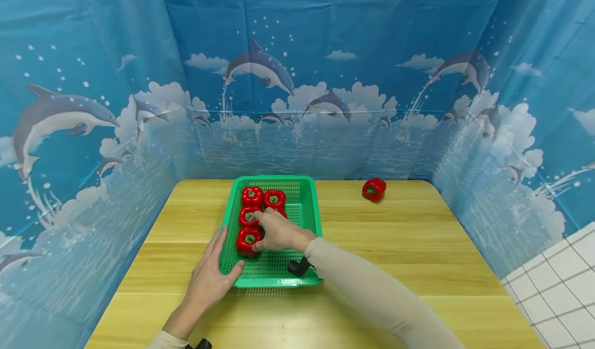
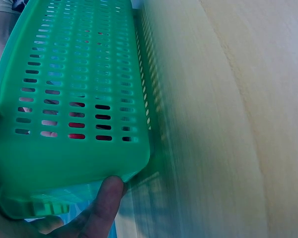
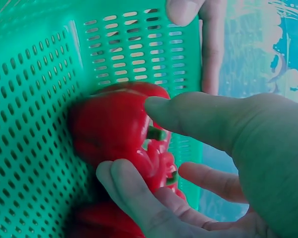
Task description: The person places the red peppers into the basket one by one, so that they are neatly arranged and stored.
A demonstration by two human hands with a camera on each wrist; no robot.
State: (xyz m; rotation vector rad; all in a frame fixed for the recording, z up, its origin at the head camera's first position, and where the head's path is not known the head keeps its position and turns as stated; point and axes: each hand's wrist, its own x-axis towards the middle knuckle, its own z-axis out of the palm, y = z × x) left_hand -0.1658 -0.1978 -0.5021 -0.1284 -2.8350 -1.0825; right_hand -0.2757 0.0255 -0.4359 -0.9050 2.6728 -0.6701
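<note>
In a green plastic basket sit several red bell peppers in two columns, stems up. My right hand reaches in over the basket's right side and holds the nearest bell pepper. Its thumb presses one side and two fingertips press the other. Another bell pepper lies right beside those fingers. My left hand rests against the near left corner of the basket, with straight fingers along the outer left wall and the thumb spread over the rim.
A lone red bell pepper lies on its side at the back right of the wooden table. Blue dolphin-print curtains hang at the back and both sides. White tiles show at the far right.
</note>
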